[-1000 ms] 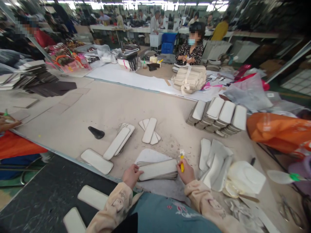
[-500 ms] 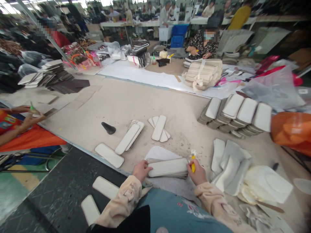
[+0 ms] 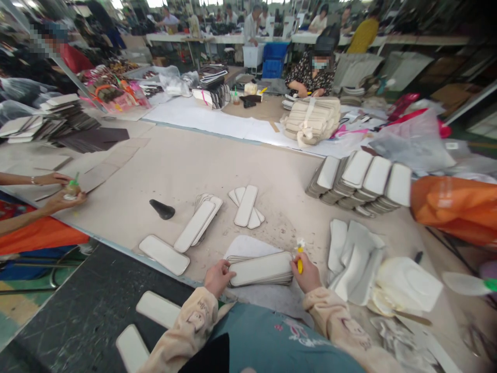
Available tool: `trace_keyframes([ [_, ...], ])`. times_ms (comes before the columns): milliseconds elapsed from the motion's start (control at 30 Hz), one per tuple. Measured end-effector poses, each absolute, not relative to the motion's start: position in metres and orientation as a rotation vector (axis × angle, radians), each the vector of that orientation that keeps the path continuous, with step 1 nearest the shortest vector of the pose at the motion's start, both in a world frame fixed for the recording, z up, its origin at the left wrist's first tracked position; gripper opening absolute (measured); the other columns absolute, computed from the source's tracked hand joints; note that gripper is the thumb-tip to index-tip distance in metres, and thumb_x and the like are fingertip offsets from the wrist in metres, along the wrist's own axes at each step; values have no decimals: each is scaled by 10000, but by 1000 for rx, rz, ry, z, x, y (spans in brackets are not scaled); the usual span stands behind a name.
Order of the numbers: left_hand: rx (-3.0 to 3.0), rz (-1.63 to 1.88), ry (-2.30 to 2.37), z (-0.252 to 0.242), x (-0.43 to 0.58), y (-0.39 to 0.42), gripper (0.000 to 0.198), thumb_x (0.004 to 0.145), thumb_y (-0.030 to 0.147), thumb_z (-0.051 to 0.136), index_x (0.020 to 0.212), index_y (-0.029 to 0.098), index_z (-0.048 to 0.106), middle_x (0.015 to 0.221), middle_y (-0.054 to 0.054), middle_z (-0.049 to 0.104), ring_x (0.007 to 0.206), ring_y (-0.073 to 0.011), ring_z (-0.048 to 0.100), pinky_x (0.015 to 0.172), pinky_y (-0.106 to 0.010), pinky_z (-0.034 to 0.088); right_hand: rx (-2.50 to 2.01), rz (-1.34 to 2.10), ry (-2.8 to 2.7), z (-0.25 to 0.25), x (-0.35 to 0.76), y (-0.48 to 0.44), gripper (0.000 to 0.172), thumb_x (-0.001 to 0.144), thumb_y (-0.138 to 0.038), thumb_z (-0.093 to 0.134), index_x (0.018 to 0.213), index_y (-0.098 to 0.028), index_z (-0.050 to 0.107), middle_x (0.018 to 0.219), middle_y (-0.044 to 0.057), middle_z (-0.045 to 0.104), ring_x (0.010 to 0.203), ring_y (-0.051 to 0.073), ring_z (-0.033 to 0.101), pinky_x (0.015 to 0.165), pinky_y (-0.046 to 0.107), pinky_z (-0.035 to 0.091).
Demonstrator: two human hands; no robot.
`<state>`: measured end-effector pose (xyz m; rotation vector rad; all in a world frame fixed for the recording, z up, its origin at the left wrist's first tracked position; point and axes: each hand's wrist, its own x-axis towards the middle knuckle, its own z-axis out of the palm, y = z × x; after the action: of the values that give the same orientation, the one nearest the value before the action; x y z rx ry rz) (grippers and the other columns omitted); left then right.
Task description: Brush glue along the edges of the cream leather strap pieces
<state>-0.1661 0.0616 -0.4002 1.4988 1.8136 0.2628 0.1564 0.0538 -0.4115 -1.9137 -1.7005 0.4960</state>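
Observation:
In front of me lies a stack of long white panels [image 3: 261,268] with rounded corners and dark edges, resting on a pale sheet [image 3: 248,243]. My left hand [image 3: 218,277] pinches the left end of the top panel between thumb and fingers. At the stack's right end, my right hand [image 3: 307,274] is closed round a yellow-handled brush [image 3: 300,263] whose whitish tip points up and away. Its fingertips also meet the panel's right end. Beyond the stack are a fanned pile of similar panels [image 3: 198,223] and a few crossed ones [image 3: 246,206].
Tall panel stacks [image 3: 359,178] stand at the right. Nearer are grey-white curved pieces [image 3: 355,259] and a white glue-smeared container [image 3: 407,285]. A black saddle-shaped object [image 3: 162,209] lies left. A co-worker's hands [image 3: 64,194] hold a green-tipped bottle at the left edge; another person sits opposite.
My view has swung slightly right, so the scene sits further left. Both my hands keep their places on the stack. The left co-worker's hands and bottle have moved further over the table.

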Motion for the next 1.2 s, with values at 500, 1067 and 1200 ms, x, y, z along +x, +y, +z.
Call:
trace_keyframes([
  [500, 1523, 234, 1804, -406, -166, 62, 282, 740, 399, 559, 936, 197, 554, 647, 29, 593, 654, -168, 584, 634, -277, 383, -1888, 493, -1700, -419, 158, 56, 25, 784, -243, 456, 806, -241, 444, 700, -23, 597, 631, 165, 596, 608, 258, 421],
  [1067, 1539, 212, 1827, -409, -165, 63, 282, 733, 405, 555, 926, 199, 553, 637, 36, 583, 629, -157, 573, 611, -262, 370, -1789, 338, -1690, -419, 160, 53, 56, 825, -276, 483, 834, -224, 464, 713, 13, 595, 647, 191, 604, 606, 313, 485],
  [1200, 1532, 197, 1825, -407, -164, 63, 286, 737, 406, 553, 934, 199, 547, 644, 34, 589, 636, -159, 577, 611, -262, 370, -1651, 290, -1784, -410, 156, 48, 39, 851, -257, 488, 860, -221, 502, 909, 87, 645, 918, 239, 613, 812, 398, 501],
])
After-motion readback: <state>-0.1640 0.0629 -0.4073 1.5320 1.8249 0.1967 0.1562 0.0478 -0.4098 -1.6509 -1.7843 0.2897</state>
